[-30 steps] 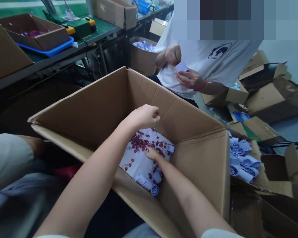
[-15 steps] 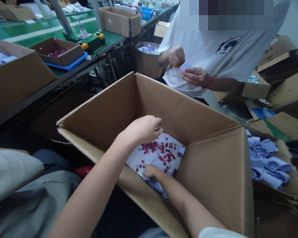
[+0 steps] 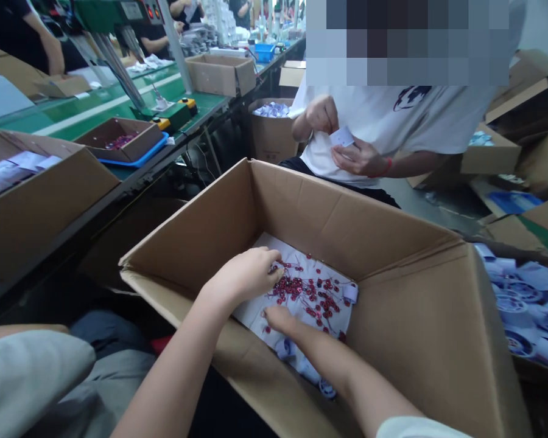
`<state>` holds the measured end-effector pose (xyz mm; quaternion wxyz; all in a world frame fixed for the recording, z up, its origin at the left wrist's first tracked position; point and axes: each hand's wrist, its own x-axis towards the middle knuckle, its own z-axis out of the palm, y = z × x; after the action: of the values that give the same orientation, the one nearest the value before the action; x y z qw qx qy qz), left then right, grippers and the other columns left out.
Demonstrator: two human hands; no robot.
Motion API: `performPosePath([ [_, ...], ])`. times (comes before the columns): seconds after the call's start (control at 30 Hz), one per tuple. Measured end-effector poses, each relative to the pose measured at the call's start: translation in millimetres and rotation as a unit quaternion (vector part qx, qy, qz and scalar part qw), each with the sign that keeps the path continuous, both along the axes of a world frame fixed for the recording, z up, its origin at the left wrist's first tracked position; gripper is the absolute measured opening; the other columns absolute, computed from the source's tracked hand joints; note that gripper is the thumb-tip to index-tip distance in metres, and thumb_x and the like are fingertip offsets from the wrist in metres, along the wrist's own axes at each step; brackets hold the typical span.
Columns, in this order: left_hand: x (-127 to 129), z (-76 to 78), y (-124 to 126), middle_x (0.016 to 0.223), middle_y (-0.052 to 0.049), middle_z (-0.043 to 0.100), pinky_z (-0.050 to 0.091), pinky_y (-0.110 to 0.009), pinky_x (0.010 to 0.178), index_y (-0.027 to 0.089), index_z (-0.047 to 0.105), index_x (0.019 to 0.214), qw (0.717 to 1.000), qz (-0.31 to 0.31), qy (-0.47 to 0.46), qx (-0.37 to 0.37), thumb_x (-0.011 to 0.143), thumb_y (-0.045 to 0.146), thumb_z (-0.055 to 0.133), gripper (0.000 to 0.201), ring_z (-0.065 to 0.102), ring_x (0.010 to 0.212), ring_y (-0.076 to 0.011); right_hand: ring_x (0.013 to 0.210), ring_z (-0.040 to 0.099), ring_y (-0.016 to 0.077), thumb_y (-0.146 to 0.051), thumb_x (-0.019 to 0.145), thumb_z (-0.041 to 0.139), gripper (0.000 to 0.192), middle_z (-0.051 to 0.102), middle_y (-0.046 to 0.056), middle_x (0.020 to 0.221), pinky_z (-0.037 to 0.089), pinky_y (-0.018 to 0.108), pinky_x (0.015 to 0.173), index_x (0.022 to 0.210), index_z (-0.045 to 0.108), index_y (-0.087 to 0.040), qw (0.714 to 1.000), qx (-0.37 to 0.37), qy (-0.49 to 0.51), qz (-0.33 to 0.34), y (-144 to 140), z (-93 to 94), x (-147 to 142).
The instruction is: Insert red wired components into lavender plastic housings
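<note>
A large open cardboard box stands in front of me. On its floor lies a white sheet strewn with several small red wire coils. My left hand reaches in from the near side, fingers curled together, their tips pinching into the left edge of the coil pile. Just below it, my right hand presses on the sheet at the near edge of the coils; its fingers are mostly hidden. Small white spools lie at the sheet's right edge, and others sit near my right forearm.
A person in a white shirt sits behind the box, holding a small white card. A green conveyor bench with boxes runs at the left. Another box with white spools is at the right. My knee is at lower left.
My left hand has dropped from above the box down onto the red coils. My right hand has slid a little toward the near edge of the sheet. The view has tilted upward.
</note>
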<state>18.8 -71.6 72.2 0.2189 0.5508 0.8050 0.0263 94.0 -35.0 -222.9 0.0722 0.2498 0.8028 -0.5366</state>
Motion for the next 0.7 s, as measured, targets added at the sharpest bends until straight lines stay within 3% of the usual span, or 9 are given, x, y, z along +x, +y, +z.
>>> performPosePath([
  [0.17, -8, -7.8, 26, 0.1, -0.011, 0.067, 0.042, -0.03, 0.07, 0.019, 0.064, 0.101, 0.999, -0.019, -0.019, -0.035, 0.083, 0.031, 0.048, 0.027, 0.061, 0.088, -0.0241, 0.068, 0.057, 0.0105, -0.032, 0.089, 0.058, 0.02, 0.06, -0.001, 0.077, 0.05, 0.027, 0.066, 0.08, 0.06, -0.014, 1.0, 0.023, 0.013, -0.012, 59, 52.3, -8],
  [0.33, -21, -8.9, 45, 0.091, -0.009, 0.068, 0.04, -0.026, 0.063, 0.017, 0.065, 0.091, 0.999, 0.006, -0.041, -0.01, 0.081, 0.032, 0.048, 0.024, 0.061, 0.079, -0.0206, 0.054, 0.045, 0.0085, -0.03, 0.083, 0.063, 0.031, 0.048, -0.005, 0.055, 0.04, 0.023, 0.056, 0.058, 0.052, -0.015, 0.99, 0.032, 0.103, -0.095, 115, 141.2, -5],
  [0.43, -18, -3.7, 48, 0.095, -0.01, 0.068, 0.042, -0.025, 0.066, 0.016, 0.063, 0.097, 0.992, 0.026, -0.097, 0.075, 0.081, 0.039, 0.051, 0.031, 0.061, 0.083, -0.0205, 0.048, 0.038, 0.008, -0.034, 0.083, 0.057, 0.031, 0.042, -0.006, 0.048, 0.03, 0.021, 0.049, 0.058, 0.052, -0.016, 0.971, 0.004, 0.178, -0.16, 132, 197.8, 11],
  [0.57, 3, 1.3, 53, 0.1, -0.008, 0.067, 0.046, -0.024, 0.068, 0.018, 0.058, 0.113, 0.928, 0.017, -0.339, 0.155, 0.074, 0.047, 0.062, 0.049, 0.062, 0.089, -0.02, 0.038, 0.029, 0.0066, -0.046, 0.087, 0.044, 0.032, 0.034, -0.009, 0.046, 0.025, 0.02, 0.04, 0.072, 0.052, -0.019, 0.938, -0.085, 0.262, -0.21, 128, 249.5, 35],
  [0.7, 24, -6.7, 68, 0.088, -0.006, 0.066, 0.047, -0.024, 0.058, 0.019, 0.057, 0.116, 0.857, 0.03, -0.472, 0.206, 0.064, 0.051, 0.072, 0.064, 0.062, 0.074, -0.0177, 0.033, 0.027, 0.0063, -0.05, 0.086, 0.047, 0.034, 0.03, -0.011, 0.043, 0.027, 0.019, 0.034, 0.068, 0.043, -0.021, 0.904, -0.153, 0.317, -0.242, 121, 267.4, 41],
])
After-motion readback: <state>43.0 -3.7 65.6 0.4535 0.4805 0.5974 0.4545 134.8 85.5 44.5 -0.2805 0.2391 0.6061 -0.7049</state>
